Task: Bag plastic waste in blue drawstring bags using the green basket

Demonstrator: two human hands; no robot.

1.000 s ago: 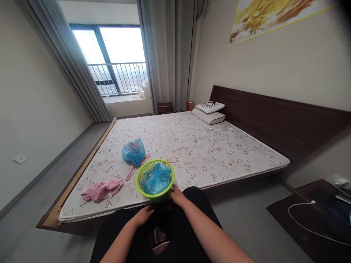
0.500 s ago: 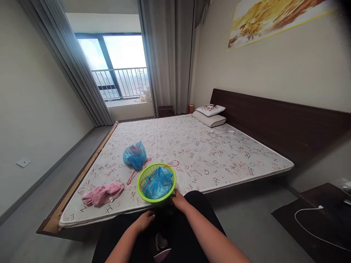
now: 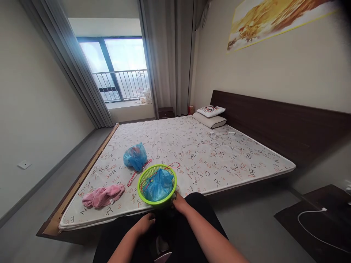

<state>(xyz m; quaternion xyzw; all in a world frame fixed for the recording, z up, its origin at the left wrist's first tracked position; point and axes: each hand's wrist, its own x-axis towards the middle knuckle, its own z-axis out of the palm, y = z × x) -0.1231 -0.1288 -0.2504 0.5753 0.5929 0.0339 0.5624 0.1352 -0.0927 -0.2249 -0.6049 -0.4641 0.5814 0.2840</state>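
Observation:
A green plastic basket (image 3: 141, 195) stands at the near edge of the mattress, with a crumpled blue plastic bag (image 3: 159, 186) inside it. Just below the basket's right rim, my right hand (image 3: 178, 203) has its fingers curled, and the fingertips are partly hidden. My left hand (image 3: 146, 223) is over my lap, below the basket and apart from it, its fingers bent together. Dark shadow and black trousers between the hands hide what they hold, if anything. A filled blue plastic bag (image 3: 135, 157) lies behind the basket, beside red wire hangers (image 3: 134, 177).
A pink towel-like cloth (image 3: 103, 195) lies on the letter-printed mattress (image 3: 175, 142) to the left. Two pillows (image 3: 210, 118) are stacked by the dark headboard (image 3: 268, 113). At right stands a dark low table (image 3: 309, 215) with a white cable (image 3: 304, 226).
The view has shifted very slightly. Both hands, the basket and the bags keep practically the same places.

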